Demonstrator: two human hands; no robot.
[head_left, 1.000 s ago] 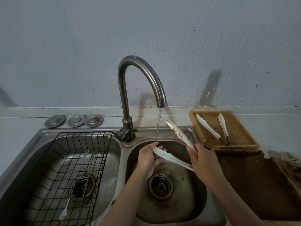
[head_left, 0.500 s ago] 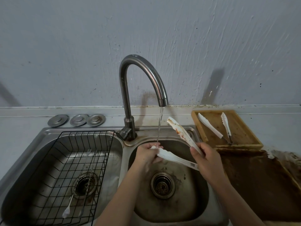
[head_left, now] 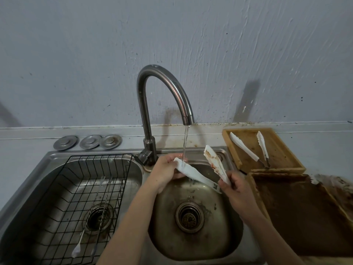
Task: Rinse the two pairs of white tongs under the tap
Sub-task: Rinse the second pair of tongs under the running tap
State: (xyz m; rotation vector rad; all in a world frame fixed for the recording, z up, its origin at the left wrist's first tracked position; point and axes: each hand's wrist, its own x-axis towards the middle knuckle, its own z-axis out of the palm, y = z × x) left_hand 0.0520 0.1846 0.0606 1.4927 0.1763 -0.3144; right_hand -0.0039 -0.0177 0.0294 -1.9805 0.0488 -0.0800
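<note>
A curved steel tap [head_left: 164, 87] runs a thin stream of water over the right sink basin [head_left: 225, 236]. My right hand [head_left: 236, 192] grips the hinge end of a pair of white tongs [head_left: 194, 174], its arms spread in a V. My left hand [head_left: 166, 173] pinches the tip of the lower arm right under the stream. The upper arm carries reddish-brown stains. A second pair of white tongs [head_left: 246, 147] lies spread open in a wooden tray [head_left: 282, 148] to the right of the sink.
The left basin holds a black wire rack [head_left: 63, 196] with long thin utensils [head_left: 89, 222] lying in it. Three metal plugs [head_left: 87, 142] sit on the ledge behind it. A dirty brown tray [head_left: 305, 213] fills the counter at the right.
My left hand has lifted the lower arm's tip up into the water stream, and both hands with the tongs have shifted slightly upward.
</note>
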